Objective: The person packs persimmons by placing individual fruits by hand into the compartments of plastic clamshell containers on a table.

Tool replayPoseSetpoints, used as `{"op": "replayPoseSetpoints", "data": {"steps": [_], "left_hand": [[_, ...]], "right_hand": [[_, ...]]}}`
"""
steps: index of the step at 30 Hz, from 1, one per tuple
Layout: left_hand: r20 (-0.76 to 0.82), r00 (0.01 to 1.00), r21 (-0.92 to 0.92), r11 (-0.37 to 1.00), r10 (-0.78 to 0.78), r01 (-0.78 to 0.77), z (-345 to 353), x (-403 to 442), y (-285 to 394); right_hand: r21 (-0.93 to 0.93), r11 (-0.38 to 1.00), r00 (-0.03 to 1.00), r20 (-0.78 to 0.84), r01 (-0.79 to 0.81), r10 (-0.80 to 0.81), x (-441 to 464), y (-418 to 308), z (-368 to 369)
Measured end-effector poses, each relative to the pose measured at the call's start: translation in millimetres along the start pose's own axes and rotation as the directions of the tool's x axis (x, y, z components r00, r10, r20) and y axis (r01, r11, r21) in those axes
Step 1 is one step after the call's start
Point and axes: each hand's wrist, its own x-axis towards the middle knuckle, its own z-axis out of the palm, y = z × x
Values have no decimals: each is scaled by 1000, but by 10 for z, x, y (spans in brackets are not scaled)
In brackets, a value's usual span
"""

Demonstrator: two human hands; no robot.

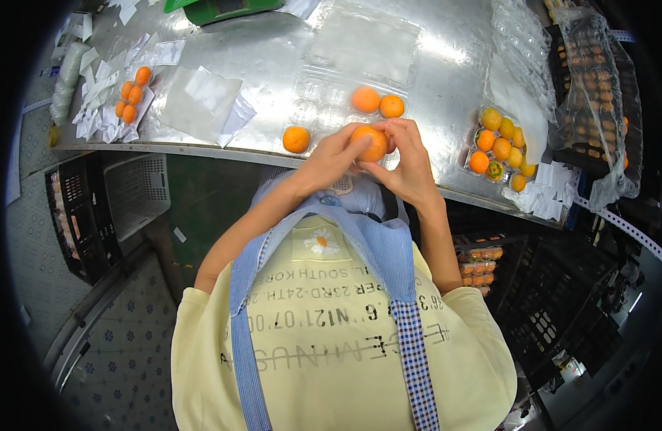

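Between my two hands, above the front edge of the metal table, is an orange (371,144). My left hand (329,159) grips it from the left, thumb across its front. From the right, my right hand (411,167) curls its fingers and thumb against the same fruit. Just beyond lies a clear plastic clamshell box (320,97) with its lid folded back. One orange (365,99) and a smaller-looking orange (391,106) sit side by side at its right part. Another orange (296,139) rests in its near left corner.
Several mixed oranges (501,149) fill a clear pack at the right. Stacked clear boxes (521,50) lie behind it. Small orange fruits (135,94) sit on papers at the left. A green scale (223,10) stands at the back. Crates (79,215) are below the table (266,43).
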Motion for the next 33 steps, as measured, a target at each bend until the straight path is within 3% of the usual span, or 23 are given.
{"op": "replayPoseSetpoints", "data": {"steps": [7, 10, 14, 21, 23, 27, 33], "left_hand": [[-37, 999, -59, 998, -31, 28, -53, 29, -156], [-131, 989, -37, 996, 76, -81, -71, 58, -91], [-311, 944, 16, 994, 112, -112, -347, 88, -100], [-485, 863, 89, 990, 141, -111, -701, -46, -260], [-505, 848, 159, 983, 159, -89, -740, -102, -292], [-555, 803, 381, 925, 218, 12, -802, -198, -355], [-490, 798, 574, 819, 350, -7, -881, -358, -475]], "right_hand": [[-22, 1000, 999, 28, -21, 21, -26, 6, 55], [13, 999, 999, -19, -49, 49, -74, 145, -27], [33, 980, 978, -67, -198, 200, -211, 288, -158], [-156, 985, 995, 53, -73, 82, -306, 341, 79], [-204, 976, 993, 67, -79, 95, -240, 249, 208], [-328, 940, 994, 80, 94, -72, -109, 281, 385], [-410, 906, 991, 123, 104, -58, -90, 336, 457]]}}
